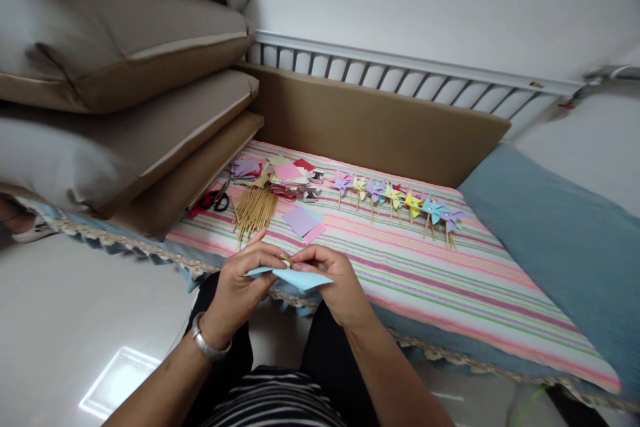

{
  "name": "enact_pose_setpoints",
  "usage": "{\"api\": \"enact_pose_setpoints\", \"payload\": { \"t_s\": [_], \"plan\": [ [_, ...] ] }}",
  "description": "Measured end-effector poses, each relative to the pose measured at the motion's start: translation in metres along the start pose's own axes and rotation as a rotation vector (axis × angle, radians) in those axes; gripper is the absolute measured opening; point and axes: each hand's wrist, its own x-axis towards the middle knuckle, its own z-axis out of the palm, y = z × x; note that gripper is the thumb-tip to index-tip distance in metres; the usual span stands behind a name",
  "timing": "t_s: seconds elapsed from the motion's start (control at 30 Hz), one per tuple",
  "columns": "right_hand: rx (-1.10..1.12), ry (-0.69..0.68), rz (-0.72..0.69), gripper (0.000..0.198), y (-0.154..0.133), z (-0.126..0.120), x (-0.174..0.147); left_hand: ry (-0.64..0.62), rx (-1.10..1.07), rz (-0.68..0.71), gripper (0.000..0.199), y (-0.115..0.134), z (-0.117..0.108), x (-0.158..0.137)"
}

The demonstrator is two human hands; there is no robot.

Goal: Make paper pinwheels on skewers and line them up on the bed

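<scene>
Two small silvery boxes [311, 195] stand beside the stack of coloured paper squares [287, 172], in the left half of the striped cloth [425, 273] and towards its far edge; they appear open, but their contents cannot be made out. The light-blue paper [303, 279] is in the person's hands, above the lap and just off the cloth's near edge. The left hand [241, 275], with a silver bangle [210, 340] at its wrist, pinches the paper's left part between thumb and fingers; the right hand [340, 280] pinches it from the other side, the fingertips of both nearly meeting. Something small and brownish shows between those fingertips, mostly hidden, and cannot be identified. Close to the cloth's left edge lie scissors [216, 200] with dark handles, against a red item [199, 205] of unclear nature. A fan of thin wooden sticks [256, 210] lies between the scissors and a few loose lilac, blue and pink sheets [303, 220]. A row of pinwheels [393, 197] runs towards the cloth's far right corner, some overlapping, so an exact count is uncertain. Blue fabric [545, 227] borders the right edge; a brown board [375, 127] stands along the far edge, before a metal railing [425, 70] and pale wall. Large cushions [150, 47] are stacked at the left, over a glossy floor [125, 287].
</scene>
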Motion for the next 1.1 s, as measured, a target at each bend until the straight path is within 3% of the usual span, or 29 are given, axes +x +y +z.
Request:
{"api": "enact_pose_setpoints", "payload": {
  "t_s": [1.1],
  "plan": [
    [-0.031, -0.015, -0.013, 0.012, 0.0002, -0.0028, -0.0008, -0.012, -0.073, -0.097, 0.007, 0.0023, 0.0013, 0.0005]
  ]
}}
